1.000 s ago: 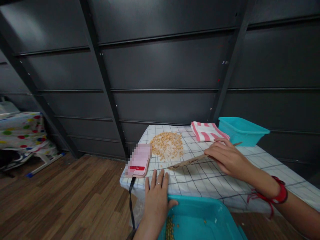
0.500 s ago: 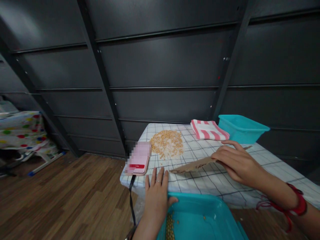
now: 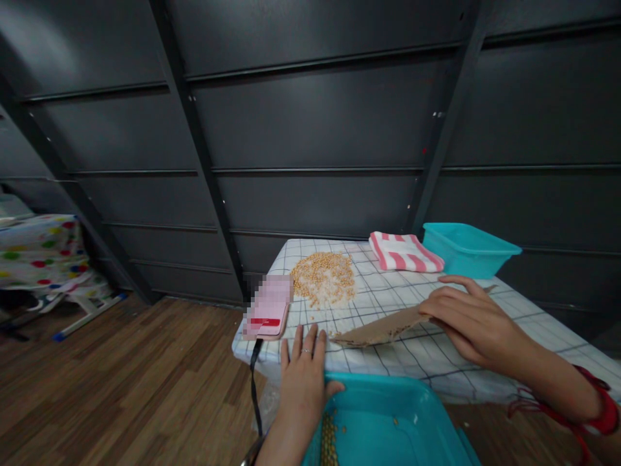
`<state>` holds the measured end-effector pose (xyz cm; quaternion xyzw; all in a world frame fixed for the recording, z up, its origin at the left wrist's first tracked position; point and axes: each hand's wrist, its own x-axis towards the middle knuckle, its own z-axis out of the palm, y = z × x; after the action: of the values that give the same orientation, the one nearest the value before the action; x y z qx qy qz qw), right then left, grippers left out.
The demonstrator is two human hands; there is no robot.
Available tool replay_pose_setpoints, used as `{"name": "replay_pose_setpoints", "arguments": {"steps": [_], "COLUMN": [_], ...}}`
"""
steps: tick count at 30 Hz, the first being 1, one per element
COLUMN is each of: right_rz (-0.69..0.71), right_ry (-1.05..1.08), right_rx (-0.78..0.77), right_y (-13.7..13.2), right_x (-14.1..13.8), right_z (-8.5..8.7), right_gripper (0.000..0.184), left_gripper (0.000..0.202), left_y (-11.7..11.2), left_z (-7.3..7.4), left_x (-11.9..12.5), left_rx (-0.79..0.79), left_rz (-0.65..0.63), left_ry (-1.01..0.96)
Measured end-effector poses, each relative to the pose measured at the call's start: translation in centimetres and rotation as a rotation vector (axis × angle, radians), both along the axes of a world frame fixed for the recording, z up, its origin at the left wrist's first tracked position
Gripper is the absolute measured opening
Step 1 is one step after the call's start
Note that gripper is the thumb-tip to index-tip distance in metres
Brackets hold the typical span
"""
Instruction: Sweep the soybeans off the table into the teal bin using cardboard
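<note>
My right grip (image 3: 478, 323) is pinched on brown cardboard (image 3: 381, 328), low over the surface (image 3: 381, 291)'s near side.
My left grip (image 3: 303, 375) is spread flat at the near edge, thumb over the near teal bin (image 3: 383, 382)'s rim. Bare cloth runs from cardboard to striped towel (image 3: 405, 254); yellow beans (image 3: 323, 278) lie far left. Red strip (image 3: 264, 321) on phone (image 3: 272, 304): too blurred to read. Cardboard's near edge is ragged.

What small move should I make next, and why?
Perhaps draw the cardboard toward the near teal bin: your right hand holds it near the edge of the table, and the bin, with some beans inside, sits below that edge.
</note>
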<state>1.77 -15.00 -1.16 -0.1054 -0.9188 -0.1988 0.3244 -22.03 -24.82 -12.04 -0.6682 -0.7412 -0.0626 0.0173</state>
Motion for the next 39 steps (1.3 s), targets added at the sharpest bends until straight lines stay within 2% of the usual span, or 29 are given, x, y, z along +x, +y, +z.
{"name": "replay_pose_setpoints", "arguments": {"steps": [4,10,20,33,39], "right_rz": [-0.044,-0.013,-0.001,-0.042,-0.074], "right_ry": [0.008,-0.022,-0.044,-0.042,-0.023], "right_rx": [0.032,0.066,0.067,-0.028,0.078], "right_y": [0.5,0.3,-0.9,-1.9,-1.5], "right_x": [-0.4,-1.1,-0.2,1.0,0.5], "right_z": [-0.2,-0.2,0.2,-0.1,-0.2], "right_gripper": [0.029,0.031,0.033,0.032,0.03], "left_gripper": [0.077,0.074,0.074,0.076,0.078], "left_y": [0.0,0.0,-0.1,-0.1,-0.2], "left_z": [0.2,-0.1,0.1,0.5,0.4], "left_x": [0.1,0.0,0.1,0.2,0.2], "left_rx": [-0.015,0.008,0.015,-0.024,-0.024], "left_rz": [0.008,-0.002,-0.003,0.011,0.012], "left_ry": [-0.012,0.008,-0.02,-0.027,-0.035]}}
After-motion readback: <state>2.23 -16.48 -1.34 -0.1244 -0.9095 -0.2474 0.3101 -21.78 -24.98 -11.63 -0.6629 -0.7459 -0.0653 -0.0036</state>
